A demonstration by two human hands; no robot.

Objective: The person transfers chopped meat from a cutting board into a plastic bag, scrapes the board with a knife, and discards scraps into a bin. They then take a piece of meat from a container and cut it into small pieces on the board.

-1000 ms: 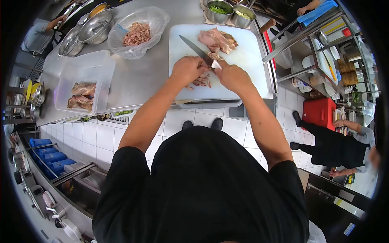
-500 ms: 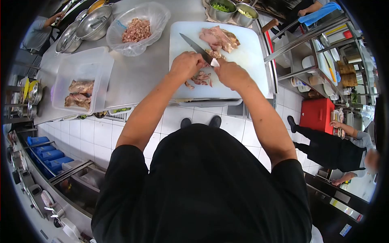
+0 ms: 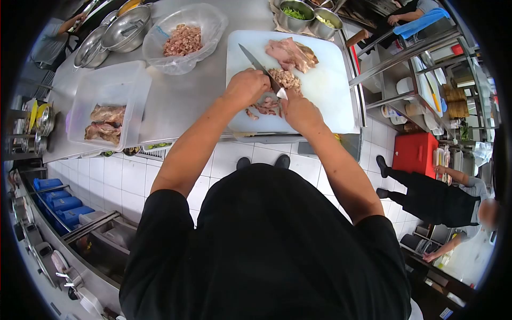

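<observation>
My right hand [image 3: 303, 112] grips a kitchen knife [image 3: 255, 61], its blade angled up and left across the white cutting board [image 3: 333, 90]. Close against the blade, the curled fingers of my left hand [image 3: 247, 87] press on raw meat, their tips partly hidden. Thin meat strips [image 3: 265, 108] lie just below that hand. A heap of diced meat [image 3: 288, 80] sits on the blade's right side. Farther up the board rests a larger piece of meat [image 3: 290, 53], pale pink with a browner edge.
A bag-lined bowl [image 3: 213, 40] of chopped meat stands beyond the board. At left, a clear plastic tub [image 3: 136, 96] holds meat pieces. Metal bowls [image 3: 125, 32] are at the back left; pots of green vegetables [image 3: 293, 12] at the back right. A co-worker [image 3: 442, 197] stands at right.
The diced heap beside the blade looks larger and shows more plainly. My right hand and the knife handle have shifted slightly downward. The co-worker's lower arm has moved a little.
</observation>
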